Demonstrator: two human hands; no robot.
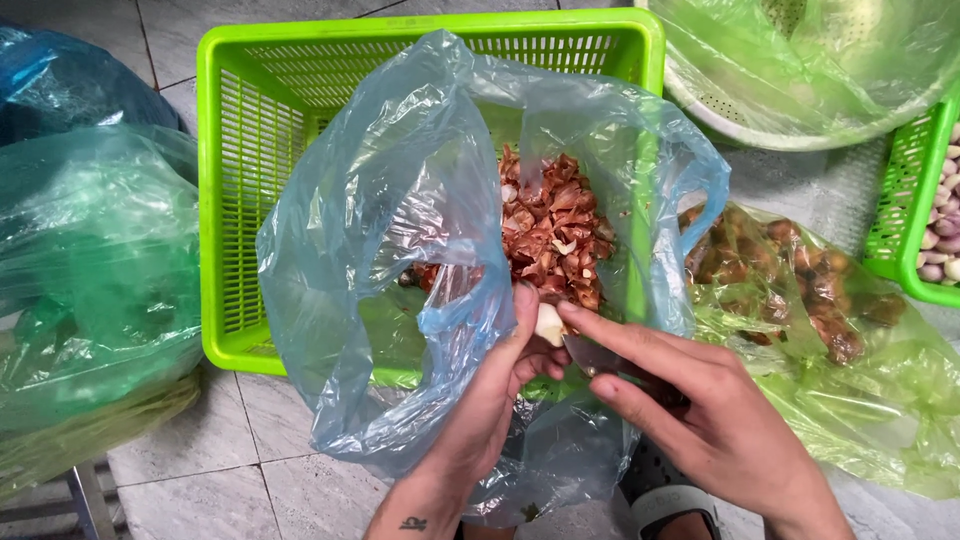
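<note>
Over the blue bag lining the green basket, the left hand pinches a pale clove between thumb and fingers, while the right hand, index extended, grips a knife (blade toward the left thumb); a slip could nick it or drop the clove among the peels

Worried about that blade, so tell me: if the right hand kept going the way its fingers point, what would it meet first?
The right hand points up-left; it would first meet the pale peeled bulb in the left hand, then probably the heap of reddish skins.
</note>
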